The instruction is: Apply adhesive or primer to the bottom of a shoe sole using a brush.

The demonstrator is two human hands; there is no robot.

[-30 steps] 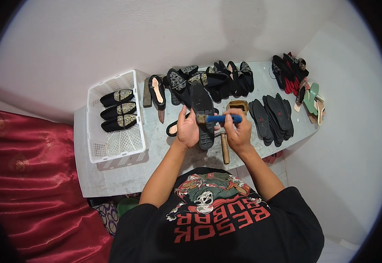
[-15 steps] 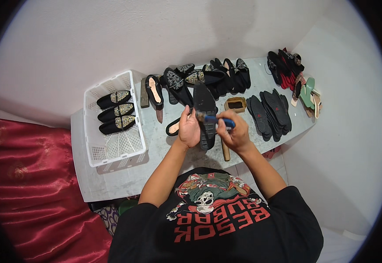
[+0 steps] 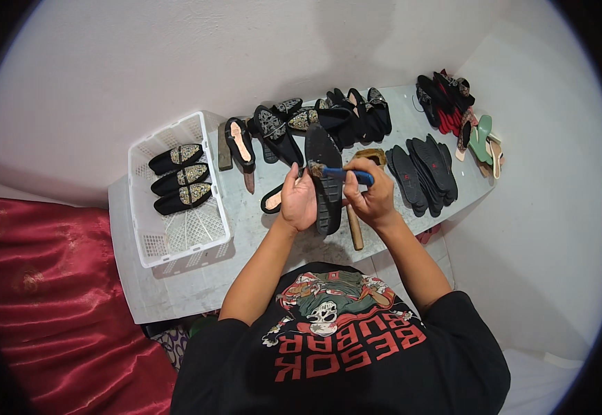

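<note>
In my left hand [image 3: 299,202] is a black shoe sole [image 3: 328,207], held along its left side, long way up and down and tilted. My right hand [image 3: 374,198] grips a brush [image 3: 357,177] by its blue handle. Its light brown bristles touch the sole's surface around the middle. Partly hidden behind my left hand, a black shoe [image 3: 271,201] with a pale insole lies on the table. A small yellowish-brown container [image 3: 370,155] stands just beyond my right hand, partly covered by it. Below that hand a wooden handle [image 3: 355,232] shows; its other end is hidden.
A white plastic basket [image 3: 226,232] with three black patterned shoes stands left on the grey table [image 3: 263,252]. Black shoes [image 3: 271,128] line the wall side. At right are stacked black soles [image 3: 433,173], a pile of black and red pieces [image 3: 446,104] and green shoe-shaped pieces [image 3: 480,142].
The brush has slid a little up the sole, away from me, with its handle tilting slightly. My left hand keeps its hold on the sole, and the whole view has shifted slightly.
</note>
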